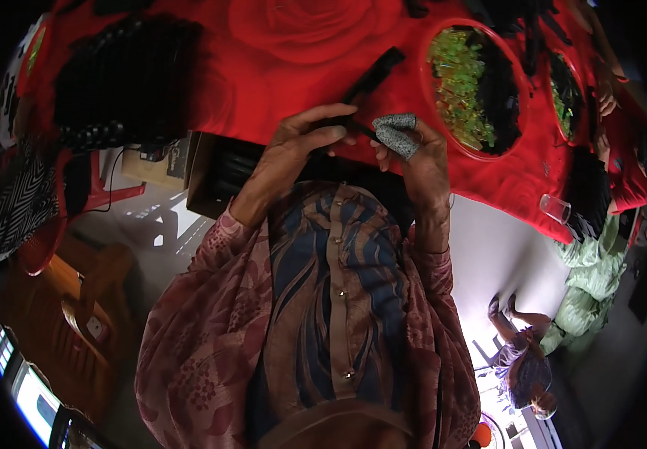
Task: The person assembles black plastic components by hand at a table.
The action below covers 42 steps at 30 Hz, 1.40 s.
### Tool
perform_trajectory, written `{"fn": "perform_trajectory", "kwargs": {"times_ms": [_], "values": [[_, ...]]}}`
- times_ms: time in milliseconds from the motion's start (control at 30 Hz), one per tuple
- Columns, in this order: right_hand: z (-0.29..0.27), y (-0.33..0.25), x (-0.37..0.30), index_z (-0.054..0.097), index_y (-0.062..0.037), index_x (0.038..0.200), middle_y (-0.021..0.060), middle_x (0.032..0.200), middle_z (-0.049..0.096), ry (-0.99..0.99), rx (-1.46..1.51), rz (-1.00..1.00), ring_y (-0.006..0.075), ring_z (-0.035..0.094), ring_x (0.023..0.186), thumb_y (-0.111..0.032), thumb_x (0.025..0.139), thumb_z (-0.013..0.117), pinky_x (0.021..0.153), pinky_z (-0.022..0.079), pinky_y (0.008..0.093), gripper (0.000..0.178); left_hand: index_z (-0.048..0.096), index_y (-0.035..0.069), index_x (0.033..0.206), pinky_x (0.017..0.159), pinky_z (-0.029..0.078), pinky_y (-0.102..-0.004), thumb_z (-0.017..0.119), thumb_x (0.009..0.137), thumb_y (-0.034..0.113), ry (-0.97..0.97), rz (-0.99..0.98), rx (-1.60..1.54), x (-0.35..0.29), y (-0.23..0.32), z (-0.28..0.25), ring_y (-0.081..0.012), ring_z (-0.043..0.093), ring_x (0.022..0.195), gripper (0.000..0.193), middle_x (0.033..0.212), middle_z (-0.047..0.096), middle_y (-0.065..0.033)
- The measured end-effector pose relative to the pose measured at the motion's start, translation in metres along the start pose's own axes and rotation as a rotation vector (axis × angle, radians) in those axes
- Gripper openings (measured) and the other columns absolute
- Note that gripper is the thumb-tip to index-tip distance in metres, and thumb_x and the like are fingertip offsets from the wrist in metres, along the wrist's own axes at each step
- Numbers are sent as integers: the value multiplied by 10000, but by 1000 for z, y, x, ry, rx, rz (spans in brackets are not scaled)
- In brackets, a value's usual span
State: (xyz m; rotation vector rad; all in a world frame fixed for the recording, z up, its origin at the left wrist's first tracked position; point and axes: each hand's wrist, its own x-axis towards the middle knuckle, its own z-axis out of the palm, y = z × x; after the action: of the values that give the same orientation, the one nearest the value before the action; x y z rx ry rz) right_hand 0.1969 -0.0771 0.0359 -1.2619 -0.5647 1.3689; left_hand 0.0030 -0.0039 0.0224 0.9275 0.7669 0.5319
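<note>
Working right at the near edge of the red cloth (264,75), we pinch a thin dark strip (365,132) in the left hand (305,138). Room ahead: a stretch of cloth, a black bar (376,73) slanting across, black pile (121,82) left, red-rimmed bowl (480,156) right. Strip's ends hide behind fingers; right hand (417,161), grey-covered fingers curled beside it, gripping or not, we can't tell. Our body partly blocks the box (198,172) below. Pale floor (480,224); another person (525,374) lower right.
</note>
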Motion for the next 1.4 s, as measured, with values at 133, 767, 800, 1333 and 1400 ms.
{"fn": "perform_trajectory", "kwargs": {"times_ms": [133, 767, 800, 1333, 1400], "values": [[8, 6, -1, 683, 37, 1021, 127, 813, 699, 23, 6, 104, 147, 629, 632, -51, 882, 693, 528, 494, 264, 165, 654, 36, 1227, 778, 454, -243, 679, 894, 92, 25, 50, -35, 0, -9, -2, -94, 578, 814, 339, 900, 699, -60], [14, 20, 0, 657, 24, 1036, 93, 885, 713, 63, -78, -123, 112, 635, 673, 8, 842, 740, 567, 508, 237, 212, 716, 55, 1019, 672, 494, -241, 725, 890, 121, 211, 140, -100, 2, -22, -7, -127, 682, 822, 145, 880, 725, -79], [16, 20, 0, 657, 24, 1036, 93, 885, 713, 65, -78, -123, 112, 635, 673, 8, 842, 740, 567, 508, 237, 212, 715, 55, 1020, 672, 494, -242, 726, 889, 124, 210, 150, -109, 1, -22, -6, -128, 684, 826, 148, 881, 727, -80], [30, 26, 3, 630, 19, 1012, 58, 839, 701, 124, -172, -172, 76, 613, 671, 22, 867, 707, 530, 469, 204, 165, 712, 55, 1012, 658, 491, -246, 720, 898, 137, 232, 143, -139, 1, -20, -5, -127, 681, 816, 141, 878, 729, -82], [31, 24, 3, 629, 16, 1013, 55, 837, 700, 132, -184, -185, 74, 610, 667, 24, 870, 704, 523, 462, 203, 162, 713, 52, 1025, 653, 491, -246, 707, 909, 137, 243, 131, -113, 1, -17, -4, -128, 681, 812, 144, 873, 728, -84]]}}
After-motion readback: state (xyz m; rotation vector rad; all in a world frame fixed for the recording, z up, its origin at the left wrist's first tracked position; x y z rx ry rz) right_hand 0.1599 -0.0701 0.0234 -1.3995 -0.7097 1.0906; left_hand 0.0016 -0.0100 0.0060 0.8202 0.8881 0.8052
